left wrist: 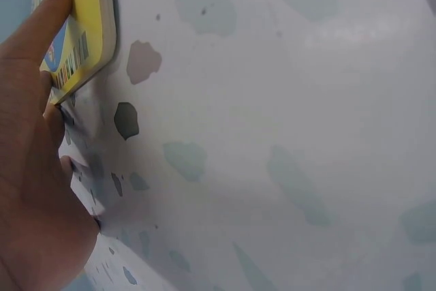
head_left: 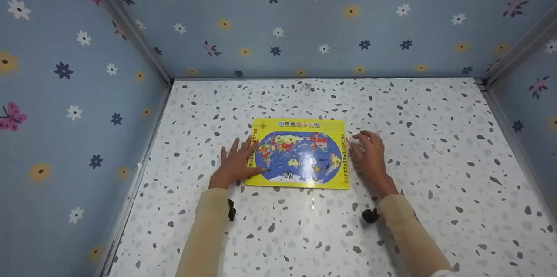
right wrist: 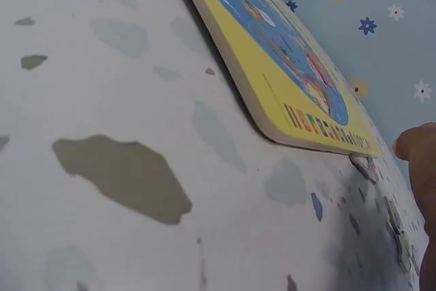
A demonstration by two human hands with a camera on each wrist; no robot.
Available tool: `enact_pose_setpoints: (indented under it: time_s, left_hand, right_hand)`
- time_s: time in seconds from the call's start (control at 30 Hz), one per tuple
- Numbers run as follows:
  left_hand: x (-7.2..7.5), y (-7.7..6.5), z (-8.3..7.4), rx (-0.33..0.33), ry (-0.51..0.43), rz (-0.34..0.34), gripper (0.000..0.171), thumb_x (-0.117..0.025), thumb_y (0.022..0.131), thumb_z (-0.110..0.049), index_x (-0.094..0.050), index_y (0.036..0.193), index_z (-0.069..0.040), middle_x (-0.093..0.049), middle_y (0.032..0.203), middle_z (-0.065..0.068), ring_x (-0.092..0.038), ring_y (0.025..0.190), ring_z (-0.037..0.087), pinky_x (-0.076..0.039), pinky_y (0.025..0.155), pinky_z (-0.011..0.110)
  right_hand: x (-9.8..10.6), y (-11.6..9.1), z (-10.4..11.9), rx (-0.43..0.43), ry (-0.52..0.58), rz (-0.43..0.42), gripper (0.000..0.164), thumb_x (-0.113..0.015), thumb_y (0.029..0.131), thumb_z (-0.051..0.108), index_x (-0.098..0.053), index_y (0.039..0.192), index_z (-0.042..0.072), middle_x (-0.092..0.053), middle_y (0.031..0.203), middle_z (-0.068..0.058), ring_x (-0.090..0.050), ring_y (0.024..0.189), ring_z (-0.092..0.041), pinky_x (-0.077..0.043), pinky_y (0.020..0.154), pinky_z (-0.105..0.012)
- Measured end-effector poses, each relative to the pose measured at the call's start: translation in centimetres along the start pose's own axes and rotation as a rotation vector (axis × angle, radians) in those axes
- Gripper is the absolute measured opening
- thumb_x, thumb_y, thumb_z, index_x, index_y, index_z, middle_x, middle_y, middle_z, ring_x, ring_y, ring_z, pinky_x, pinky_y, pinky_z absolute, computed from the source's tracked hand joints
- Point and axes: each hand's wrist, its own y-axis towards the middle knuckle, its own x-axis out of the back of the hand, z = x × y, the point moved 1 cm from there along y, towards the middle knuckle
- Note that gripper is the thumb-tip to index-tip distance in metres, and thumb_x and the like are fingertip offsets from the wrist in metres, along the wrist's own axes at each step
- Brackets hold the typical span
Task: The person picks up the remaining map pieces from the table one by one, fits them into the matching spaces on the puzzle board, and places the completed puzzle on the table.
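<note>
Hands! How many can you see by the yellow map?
2. The left hand rests on the left side of the yellow map board; the right hand is beside its right edge.

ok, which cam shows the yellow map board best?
Head: it shows nearly the whole yellow map board, with the left hand over part of its left edge. Left wrist gets one corner, partly covered; right wrist, a slanted, cropped view.
</note>
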Motion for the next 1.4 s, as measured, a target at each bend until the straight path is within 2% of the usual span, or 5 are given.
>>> enact_pose_setpoints:
  time_s: [0.27, 0.67, 0.93, 1.2, 1.4]
  left_hand:
    - [0.1, -0.3, -0.2, -0.006, -0.024, -0.008, 0.103, -0.061, 0.071, -0.076, -0.013, 0.153, -0.037, -0.002, 0.162, -0.009, 0.011, 0.149, 0.028, 0.014, 0.113, 0.063]
    - [0.1, -0.3, -0.2, 0.006, -0.014, -0.011, 0.101, -0.06, 0.071, -0.077, -0.011, 0.152, -0.04, 0.0, 0.162, -0.011, 0.012, 0.149, 0.026, 0.014, 0.113, 0.061]
    - [0.2, -0.2, -0.3, 0.003, -0.001, -0.009, 0.102, -0.06, 0.072, -0.077, -0.012, 0.153, -0.037, -0.001, 0.162, -0.01, 0.011, 0.149, 0.027, 0.013, 0.113, 0.062]
    - [0.1, 0.0, -0.3, 0.012, 0.012, 0.012, 0.104, -0.058, 0.071, -0.079, -0.009, 0.153, -0.038, 0.001, 0.162, -0.009, 0.013, 0.149, 0.027, 0.013, 0.113, 0.063]
    - [0.1, 0.0, -0.3, 0.015, 0.008, 0.009, 0.104, -0.059, 0.071, -0.078, -0.009, 0.153, -0.038, 0.0, 0.162, -0.009, 0.013, 0.149, 0.027, 0.014, 0.113, 0.063]
  right_hand:
    - [0.4, -0.2, -0.9, -0.102, 0.002, -0.012, 0.028, -0.057, 0.096, 0.027, -0.063, 0.121, 0.016, -0.046, 0.139, -0.006, -0.038, 0.134, -0.027, -0.029, 0.113, -0.049]
    - [0.9, -0.3, -2.0, -0.211, 0.04, -0.005, 0.032, -0.054, 0.096, 0.04, -0.062, 0.122, 0.022, -0.04, 0.145, -0.001, -0.03, 0.14, -0.025, -0.025, 0.115, -0.05]
    - [1.6, -0.1, -2.7, -0.175, 0.05, -0.064, 0.027, -0.058, 0.095, 0.028, -0.064, 0.117, 0.013, -0.046, 0.14, -0.007, -0.036, 0.135, -0.029, -0.026, 0.114, -0.05]
    - [2.3, -0.2, -3.7, -0.208, 0.056, -0.074, 0.026, -0.056, 0.096, 0.027, -0.063, 0.118, 0.014, -0.045, 0.139, -0.007, -0.035, 0.135, -0.028, -0.025, 0.113, -0.051]
    - [2.5, 0.0, -4.5, -0.22, 0.04, -0.086, 0.031, -0.058, 0.095, 0.027, -0.06, 0.12, 0.009, -0.045, 0.139, -0.012, -0.035, 0.134, -0.032, -0.024, 0.113, -0.053]
